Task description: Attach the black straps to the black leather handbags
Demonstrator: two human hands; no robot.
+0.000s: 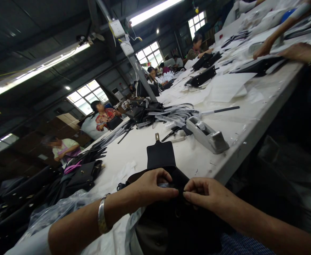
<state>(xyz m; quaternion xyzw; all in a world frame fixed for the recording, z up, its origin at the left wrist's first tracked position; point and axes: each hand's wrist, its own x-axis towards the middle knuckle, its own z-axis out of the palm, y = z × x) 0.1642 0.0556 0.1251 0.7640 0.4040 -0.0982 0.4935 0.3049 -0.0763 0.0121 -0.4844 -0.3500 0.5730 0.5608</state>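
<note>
The long white surface [246,117] is shared with other workers. At its near edge a black bag [160,156] is laid, its flap spread away from the person. A grey tape dispenser [207,136] is set near the right edge. The bag's top is pinched by the left hand [151,187] and the right hand [205,194], each grip clamped on it.
</note>
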